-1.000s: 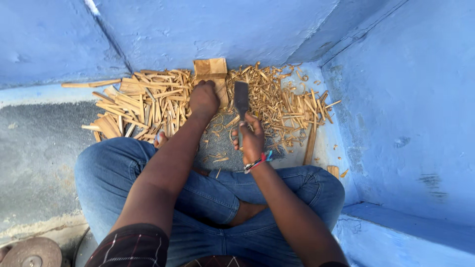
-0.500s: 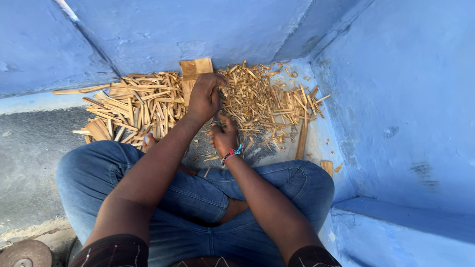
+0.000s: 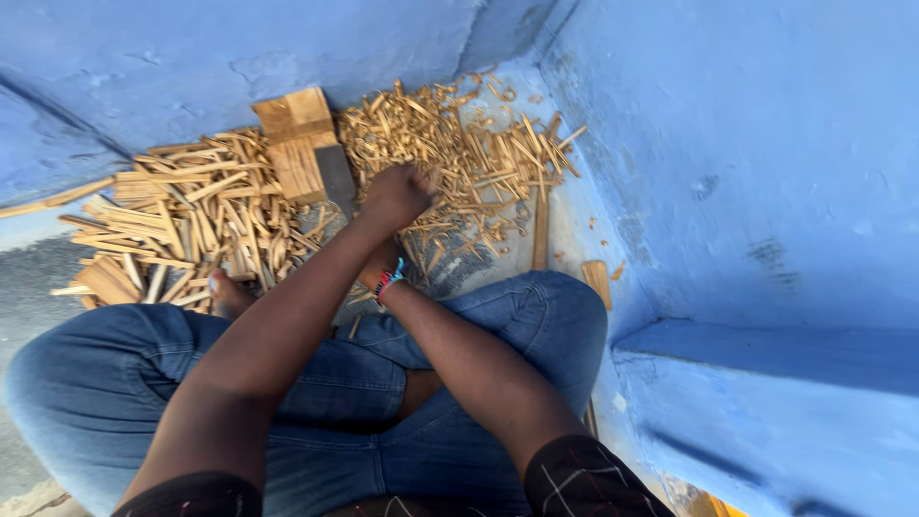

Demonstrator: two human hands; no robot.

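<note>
Reaching over wood splints, left hand looks fisted, contents unclear; right hand hidden, grip untellable.

Blue denim jeans, faded at knees. Dark checked short sleeves with thin pale lines. Red-and-turquoise beaded bracelet on right wrist. Feet bare.

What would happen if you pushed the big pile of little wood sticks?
The wood sticks would probably slide and scatter easily, since they lie loose and crisscrossed. Being thin slivers, they look light and likely snap if bent. The chunkier wooden block beside them would probably stay put.
</note>
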